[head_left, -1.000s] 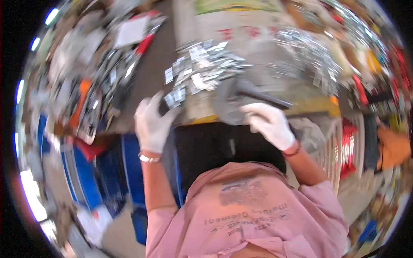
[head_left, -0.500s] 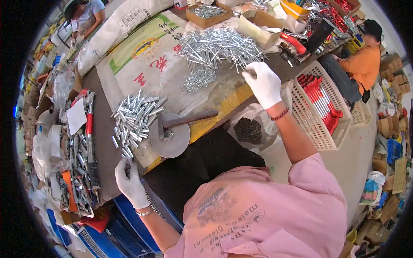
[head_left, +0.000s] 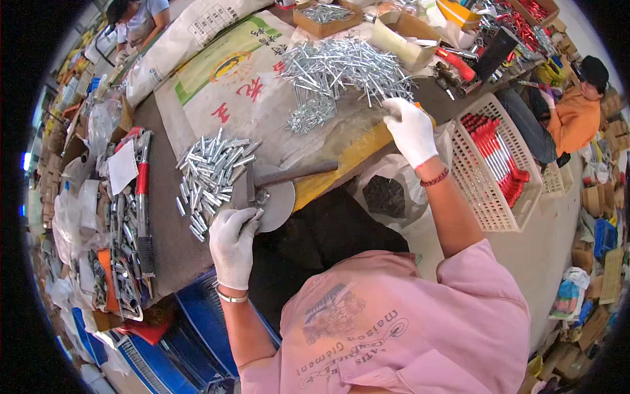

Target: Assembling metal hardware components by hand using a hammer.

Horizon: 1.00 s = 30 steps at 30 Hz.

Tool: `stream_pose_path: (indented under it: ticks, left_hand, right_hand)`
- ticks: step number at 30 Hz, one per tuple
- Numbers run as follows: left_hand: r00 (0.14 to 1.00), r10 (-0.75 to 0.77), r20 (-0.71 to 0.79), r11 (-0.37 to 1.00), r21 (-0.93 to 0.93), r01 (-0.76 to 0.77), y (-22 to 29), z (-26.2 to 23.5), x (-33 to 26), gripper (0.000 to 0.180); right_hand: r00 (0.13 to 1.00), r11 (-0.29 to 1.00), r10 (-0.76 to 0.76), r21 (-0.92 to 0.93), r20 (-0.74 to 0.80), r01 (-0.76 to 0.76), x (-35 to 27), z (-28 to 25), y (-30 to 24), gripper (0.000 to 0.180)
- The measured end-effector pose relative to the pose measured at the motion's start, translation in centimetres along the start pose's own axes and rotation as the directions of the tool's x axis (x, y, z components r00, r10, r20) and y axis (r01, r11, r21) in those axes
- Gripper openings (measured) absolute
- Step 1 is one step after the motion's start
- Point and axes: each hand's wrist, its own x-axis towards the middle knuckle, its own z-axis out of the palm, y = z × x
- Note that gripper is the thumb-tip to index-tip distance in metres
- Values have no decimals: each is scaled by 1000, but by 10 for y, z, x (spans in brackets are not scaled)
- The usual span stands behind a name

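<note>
Large flattened woven sack with green, yellow and red print (head_left: 230,79) across the upper centre, white printed sack (head_left: 190,29) at upper left, open brown cardboard box (head_left: 321,18) at top centre, flattened cardboard cartons (head_left: 607,197) along the right edge.

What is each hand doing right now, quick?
Left hand: curled at the round metal plate; whether it grips anything cannot be told.
Right hand: closed, reaching into the pile of loose metal pins.

Bright, even daylight floods the bench, strongest over the far end, perhaps from an opening there. Shadows fall soft and short. The metal pins (head_left: 341,69) glint. Edges bend hard and smear into a black rim.
</note>
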Motion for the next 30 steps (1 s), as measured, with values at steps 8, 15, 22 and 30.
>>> stream_pose_path:
  ticks: [8, 15, 22, 30]
  left_hand:
    - [999, 48, -18, 998, 46, -47, -3, 4, 0, 18]
    - [997, 64, -52, 997, 56, -61, 0, 8, -1, 16]
    - [998, 33, -47, 999, 40, -31, 0, 9, 0, 13]
    - [998, 31, -56, 998, 56, -28, 1, 10, 1, 14]
  right_hand:
    - [976, 990, -81, -130, -203, 55, 29, 9, -7, 23]
    - [985, 933, -112, -355, -135, 58, 44, 38, -8, 7]
    - [989, 947, -146, -293, -35, 129, 1, 38, -13, 3]
    - [933, 909, -337, 300, 123, 289, -42, 21, -89, 11]
